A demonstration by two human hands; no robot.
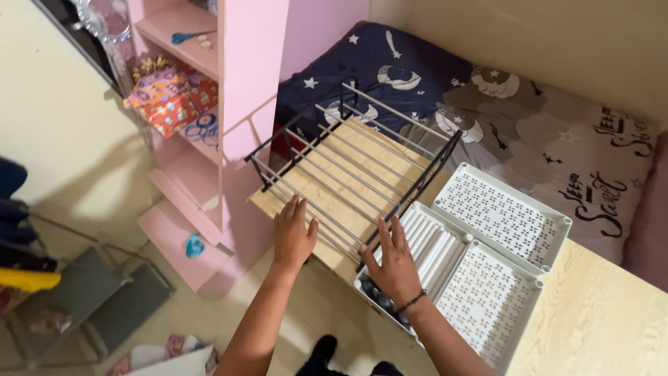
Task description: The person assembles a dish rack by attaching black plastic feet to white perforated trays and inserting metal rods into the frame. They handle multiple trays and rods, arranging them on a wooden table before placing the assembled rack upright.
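Far left: grey folding frame [83, 299] on the floor, yellow cloth [24, 280] draped beside it. Papers [174, 355] scattered near the bottom edge.

Next right: pink shelf unit [229, 104], scissors [182, 37] on an upper shelf, bright wrapped gift [170, 97] on the middle one, small blue object [195, 245] on the lowest ledge.

Centre: wire rack [351, 163], black frame with silver bars, resting flat on a pale wooden board [327, 191] whose near-left corner juts past the bed's edge. Far end of the rack over a navy star-and-moon bedsheet [431, 83].

Left hand [293, 233] laid palm down on the rack's near bars, fingers spread and flat, released, grasping nothing. Right hand [395, 261] just right of it, also flat and open, fingers fanned over the rack's near-right corner rail and the edge of the ribbed tray; touching, not clenched. Dark band [412, 301] around the right wrist.

Right of the rack: white ribbed tray [438, 247], touching the rack's right side. Beyond it two white perforated trays, one farther [501, 212], one nearer [490, 303], side by side, all lying on the wood surface [598, 313] at right.

Near bottom centre: dark shoe [321, 348] on the floor.
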